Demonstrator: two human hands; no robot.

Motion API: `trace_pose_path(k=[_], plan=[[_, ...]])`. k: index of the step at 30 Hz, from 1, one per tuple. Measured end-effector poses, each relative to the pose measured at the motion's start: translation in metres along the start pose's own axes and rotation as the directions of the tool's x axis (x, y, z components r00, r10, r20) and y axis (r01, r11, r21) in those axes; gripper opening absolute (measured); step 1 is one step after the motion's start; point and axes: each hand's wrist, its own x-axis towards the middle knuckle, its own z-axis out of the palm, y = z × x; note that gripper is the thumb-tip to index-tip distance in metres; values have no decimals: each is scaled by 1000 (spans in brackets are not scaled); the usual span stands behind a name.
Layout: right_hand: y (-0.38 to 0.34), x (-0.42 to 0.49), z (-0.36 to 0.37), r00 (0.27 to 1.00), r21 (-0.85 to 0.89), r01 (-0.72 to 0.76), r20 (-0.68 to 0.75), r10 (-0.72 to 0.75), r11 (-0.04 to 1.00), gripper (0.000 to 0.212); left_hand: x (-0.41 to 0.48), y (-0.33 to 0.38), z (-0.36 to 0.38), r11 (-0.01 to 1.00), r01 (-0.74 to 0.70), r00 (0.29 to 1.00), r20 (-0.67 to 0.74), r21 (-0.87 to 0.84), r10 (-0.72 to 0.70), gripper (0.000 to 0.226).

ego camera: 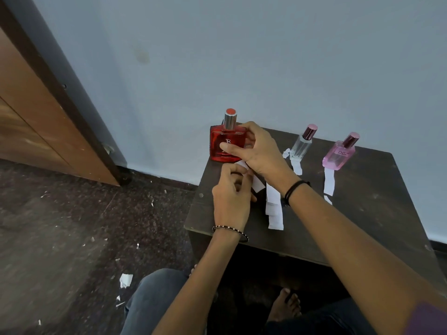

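Note:
A red square perfume bottle (223,145) with a silver cap stands at the back left corner of a small dark wooden table (358,213). My right hand (256,148) grips the bottle, thumb across its front and fingers round its right side. Just below the bottle, my left hand (232,192) pinches a white paper strip (256,183) that runs between the two hands. More white strips (274,209) lie on the table under my right wrist.
A clear bottle (301,147) and a pink bottle (339,154), both with dark pink caps, stand at the table's back by the blue wall, each with a paper strip (329,183) before it. Paper scraps (125,280) litter the dark floor. A wooden door (36,122) is at the left.

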Motion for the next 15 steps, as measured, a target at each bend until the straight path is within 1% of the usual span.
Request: trace_pose_path(k=[2, 4, 6, 9, 11, 13, 15], plan=[[1, 0, -3, 999, -38, 31, -24, -32, 999, 43, -1, 0, 1, 999, -14, 1000, 21, 39, 13, 4], [2, -4, -9, 997, -75, 57, -51, -61, 995, 42, -1, -1, 2, 998, -28, 999, 28, 65, 26, 9], [1, -12, -19, 991, -65, 94, -93, -99, 993, 41, 0, -1, 1, 996, -24, 999, 31, 87, 21, 14], [-1, -33, -41, 973, -11, 140, -183, -140, 990, 40, 0, -1, 2, 988, -46, 998, 36, 145, 41, 16], [0, -50, -55, 963, 64, 154, -232, -135, 986, 37, 0, 1, 2, 983, -68, 998, 26, 170, 65, 17], [5, -69, -63, 972, 168, 130, -219, -91, 977, 35, 0, 5, 4, 985, -71, 997, 13, 156, 70, 18], [13, -87, -64, 982, 223, 99, -181, -58, 970, 32, 1, 9, 7, 996, -46, 999, 23, 78, 44, 18]])
